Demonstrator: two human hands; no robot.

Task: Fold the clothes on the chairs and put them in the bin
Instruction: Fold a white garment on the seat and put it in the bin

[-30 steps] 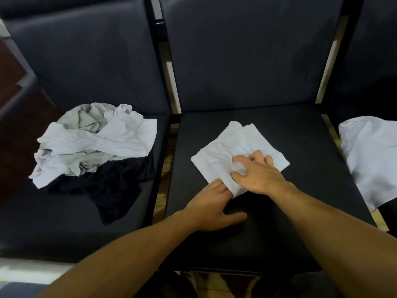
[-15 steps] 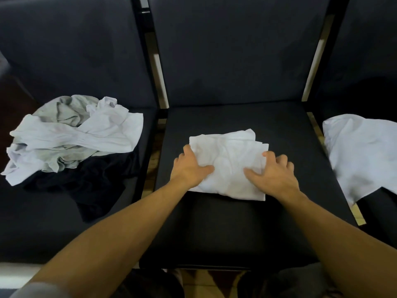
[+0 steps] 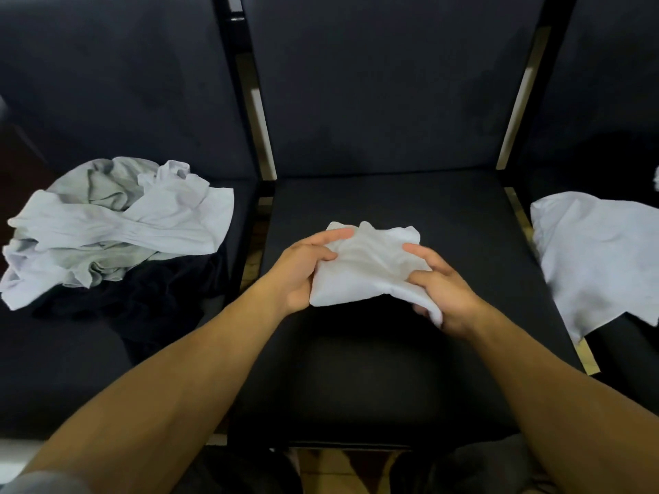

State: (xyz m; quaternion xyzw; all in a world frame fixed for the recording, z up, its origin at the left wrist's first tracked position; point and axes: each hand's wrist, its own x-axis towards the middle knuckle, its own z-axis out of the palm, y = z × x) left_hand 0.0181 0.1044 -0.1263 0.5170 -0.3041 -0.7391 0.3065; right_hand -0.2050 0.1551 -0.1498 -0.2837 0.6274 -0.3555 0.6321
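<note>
**Operator:** Report the location of the item being folded.

**Inspector:** The folded white cloth garment (image 3: 371, 269) is held between both hands over the seat of the middle dark upholstered chair (image 3: 392, 369). Whether its underside touches the seat cannot be determined.

**Operator:** State of each grip.

**Inspector:** The left hand (image 3: 303, 269) grips the garment's left edge: the thumb lies on top of the fabric and the fingers curl round the far corner. The right hand (image 3: 442, 283) grips the right edge: the thumb and forefinger are on top, the other fingers are underneath, and a fold of fabric hangs below the palm. The fabric bunches into ridges between the two hands.

**Operator:** Other clothing in view.

**Inspector:** On the seat of the left dark upholstered chair (image 3: 64, 369) lies a rumpled pile of pale grey and white garments (image 3: 117, 226). It rests partly on a black crumpled garment (image 3: 149, 304). On the right dark upholstered chair (image 3: 624, 351) a white unfolded garment (image 3: 599, 258) is spread flat, with its lower corner hanging over the seat's left edge. Both are well apart from the hands.
</note>
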